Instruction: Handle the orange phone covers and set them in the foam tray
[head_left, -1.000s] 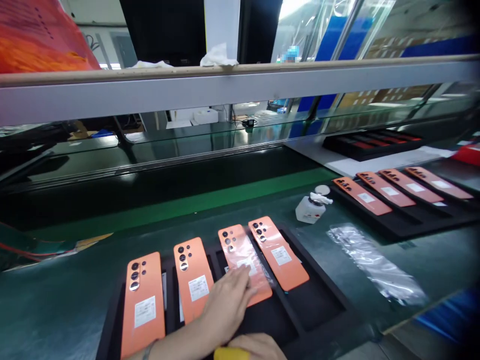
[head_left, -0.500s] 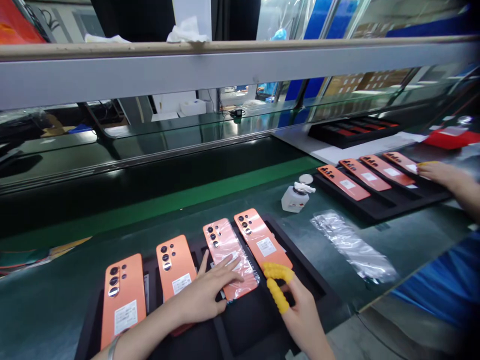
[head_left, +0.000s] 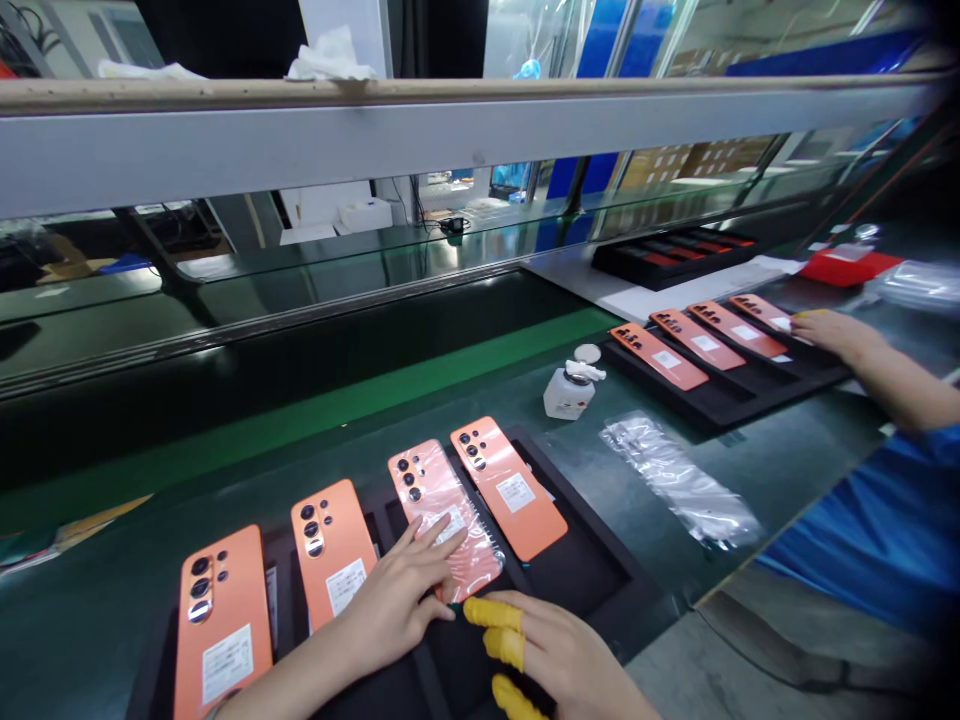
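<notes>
Several orange phones lie camera side up in a black foam tray [head_left: 600, 570] in front of me. My left hand [head_left: 394, 600] rests flat, fingers stretched, on the lower half of the third phone [head_left: 431, 495], which is covered by shiny clear film. My right hand [head_left: 551, 655] wears yellow finger cots on three fingers; these point left and are spread, the top one touching that phone's lower end next to my left fingertips. The fourth phone [head_left: 510, 490] lies slanted just right of it, untouched.
A white dispenser bottle [head_left: 568, 388] and a crumpled clear bag [head_left: 679, 480] lie right of my tray. Beyond them a co-worker's hand [head_left: 832, 330] reaches onto a second black tray [head_left: 720, 405] of orange phones. A green conveyor belt [head_left: 375, 400] runs behind, under a grey shelf rail [head_left: 450, 130].
My right hand came up from the bottom edge and now lies with its capped fingers at the filmed phone's lower end. My left hand stayed on that phone. A co-worker's hand appeared at the right tray.
</notes>
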